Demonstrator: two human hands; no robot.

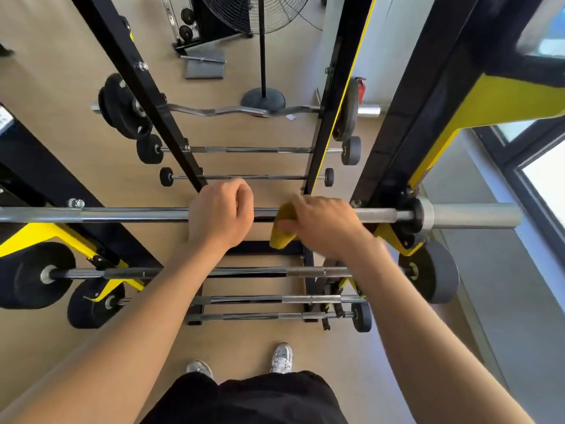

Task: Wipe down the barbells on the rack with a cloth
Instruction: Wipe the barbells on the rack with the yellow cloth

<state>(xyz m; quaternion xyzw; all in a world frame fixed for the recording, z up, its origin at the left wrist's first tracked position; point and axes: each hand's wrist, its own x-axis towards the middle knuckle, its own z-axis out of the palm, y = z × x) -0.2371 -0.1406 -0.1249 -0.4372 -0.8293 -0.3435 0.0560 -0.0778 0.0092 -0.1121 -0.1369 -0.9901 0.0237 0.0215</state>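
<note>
The top barbell [122,214] lies level across the rack [333,117], spanning the view from the left edge to its bare sleeve [474,215] on the right, outside the black and yellow upright. The cloth [282,231], yellow and folded, is draped over this bar just right of its middle, with its loose end hanging below the bar toward the person. The right hand [324,224] grasps the cloth, fingers curled over it and holding it against the bar; the knurled section [376,215] of the bar is exposed just to the right of this hand. The left hand [220,212] is clenched round the same bar, just beside the cloth on its left, knuckles up. Both forearms reach in from the bottom of the view. Below the top barbell, on the near side of the rack, three further barbells rest one under another: a large one [244,272] with thick black plates, a middle one [260,299] and a lowest one [244,316] with a small plate at its right end. On the far side of the rack, two short fixed-weight barbells [244,149] [244,177] lie on their pegs, and beyond them a curl bar [244,111] with a black plate at each end. A standing fan [263,10] is set on the tan floor [76,142] behind the rack, its round base [263,99] near the curl bar. A red fire extinguisher [360,87] stands by the wall on the right. The person's light shoes [282,358] and dark shorts [244,399] show at the bottom.
</note>
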